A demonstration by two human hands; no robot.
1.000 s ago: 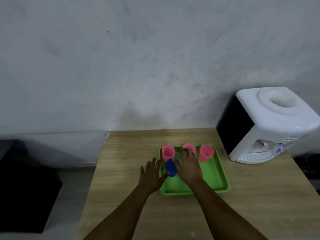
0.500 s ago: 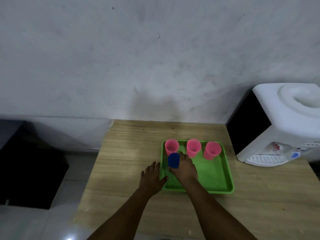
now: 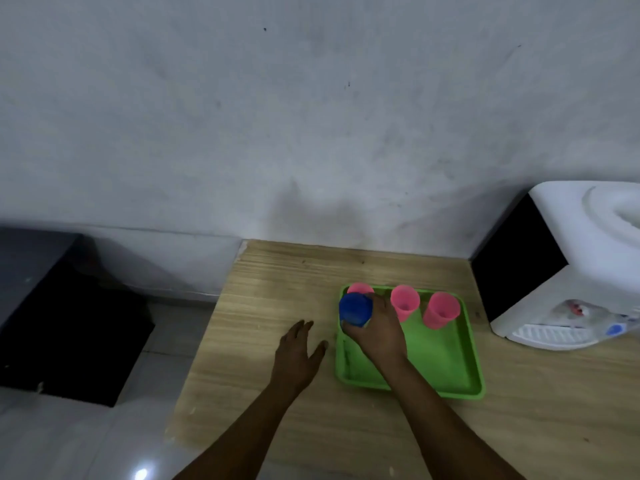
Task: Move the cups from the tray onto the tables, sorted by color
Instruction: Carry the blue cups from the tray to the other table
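The blue cup (image 3: 355, 310) sits in the right hand (image 3: 377, 332), gripped above the left end of the green tray (image 3: 446, 372), apparently lifted. Three pink cups (image 3: 405, 302) stand along the tray's far edge on the wooden table (image 3: 277, 289) against a grey wall. A white water dispenser (image 3: 571, 271) stands at right. The left hand (image 3: 298, 355) lies flat, fingers spread, beside the tray.
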